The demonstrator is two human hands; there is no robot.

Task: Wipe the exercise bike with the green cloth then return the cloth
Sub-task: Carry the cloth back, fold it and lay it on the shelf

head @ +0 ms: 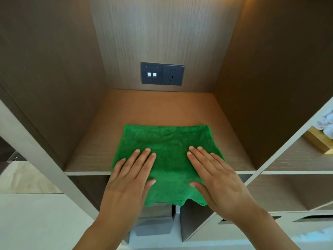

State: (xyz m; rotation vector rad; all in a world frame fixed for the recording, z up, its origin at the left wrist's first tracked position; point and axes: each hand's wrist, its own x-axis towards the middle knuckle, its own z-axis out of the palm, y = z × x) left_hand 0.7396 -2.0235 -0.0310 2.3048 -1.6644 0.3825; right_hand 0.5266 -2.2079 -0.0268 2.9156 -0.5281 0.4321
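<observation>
far left of the hands, a pale floor (27,213) shows past the cabinet's slanted white front edge, and the brown side panel (50,78) of the open compartment stands well out from the left fingertips, with a strip of bare shelf (86,156) between them

the left hand (126,179) lies flat on the green cloth (167,141), fingers straight and slightly spread, thumb stretched toward the middle; it presses down on the cloth and curls round nothing

the cloth is spread on the shelf inside the compartment, under and between both hands; its far edge runs fairly straight well ahead of the fingertips, and its near edge, wavy, hangs over the shelf's front lip below the thumbs. beyond the cloth, bare shelf reaches back to the rear wall, where a dark switch and socket plate (162,73) sits above the shelf line

the right hand (218,181) lies flat in the same way on the cloth's right part, fingers straight, thumb pointing inward, pressing without gripping

right of that hand, bare shelf runs to the right side panel (270,87). past the white divider, a neighbouring compartment holds a wooden box (317,141) with rolled white towels (326,123)
</observation>
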